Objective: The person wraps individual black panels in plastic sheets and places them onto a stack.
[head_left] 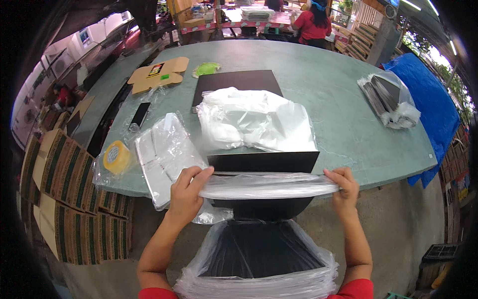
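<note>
A folded band of clear plastic film (pixel 269 185) is stretched sideways between my hands at the table's near edge. My left hand (pixel 186 193) grips its left end with closed fingers. At the other end, my right hand (pixel 344 190) pinches the film between thumb and fingers. Just beyond the band lies a flat black board (pixel 264 162), and more black shows below the film. Closest to me is a stack of black sheets in clear plastic sleeves (pixel 259 249). Crumpled white plastic wrapping (pixel 254 119) lies past the board, partly over a dark brown flat box (pixel 239 82).
The green table (pixel 338 99) holds wrapped white packs (pixel 167 149), a yellow tape roll (pixel 117 157), a black phone (pixel 140 114), a cardboard piece (pixel 158 74) and a bagged bundle (pixel 389 99). Cartons (pixel 69 229) stack at left; blue tarp (pixel 423 94) hangs right. A person (pixel 313 25) stands beyond.
</note>
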The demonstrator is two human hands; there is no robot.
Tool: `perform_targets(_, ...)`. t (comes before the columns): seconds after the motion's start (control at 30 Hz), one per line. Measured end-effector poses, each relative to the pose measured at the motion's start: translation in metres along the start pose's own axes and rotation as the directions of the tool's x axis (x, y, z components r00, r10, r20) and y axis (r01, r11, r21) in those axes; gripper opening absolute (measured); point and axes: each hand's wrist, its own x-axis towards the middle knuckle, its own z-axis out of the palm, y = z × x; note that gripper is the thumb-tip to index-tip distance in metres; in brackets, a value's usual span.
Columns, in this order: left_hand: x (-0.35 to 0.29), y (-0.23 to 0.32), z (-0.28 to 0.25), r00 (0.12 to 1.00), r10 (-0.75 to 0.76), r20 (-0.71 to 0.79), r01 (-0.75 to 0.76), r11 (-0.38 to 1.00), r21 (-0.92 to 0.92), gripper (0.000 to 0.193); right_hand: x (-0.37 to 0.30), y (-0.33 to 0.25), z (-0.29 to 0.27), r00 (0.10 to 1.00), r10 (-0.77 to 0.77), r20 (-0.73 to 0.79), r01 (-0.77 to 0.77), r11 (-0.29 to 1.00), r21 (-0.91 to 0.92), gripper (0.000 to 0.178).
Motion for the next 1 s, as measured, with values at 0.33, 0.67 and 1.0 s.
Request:
perform_targets(0.33,0.001,0.004,-0.026,0.934,-0.326,0.148,0.354,0.775,-0.523,0.021,-0.017,0.018,-0.012,0.850,0.375,0.369,-0.500,0.356,0.790,0.031)
perform_targets(0.67,-0.002,0.015,-0.018,0.996,0.077,-0.051,-0.079,0.996,-0.039,0.048,-0.023,-0.012,-0.010,0.982,-0.010,-0.186,0.042,0.985,0.170,0.029)
perform_targets(1.0,-0.011,0.009,-0.015,0.991,0.133,-0.003,-0.132,0.991,0.035,0.059,-0.024,-0.014,-0.007,0.889,-0.404,-0.215,0.368,0.911,-0.188,0.029)
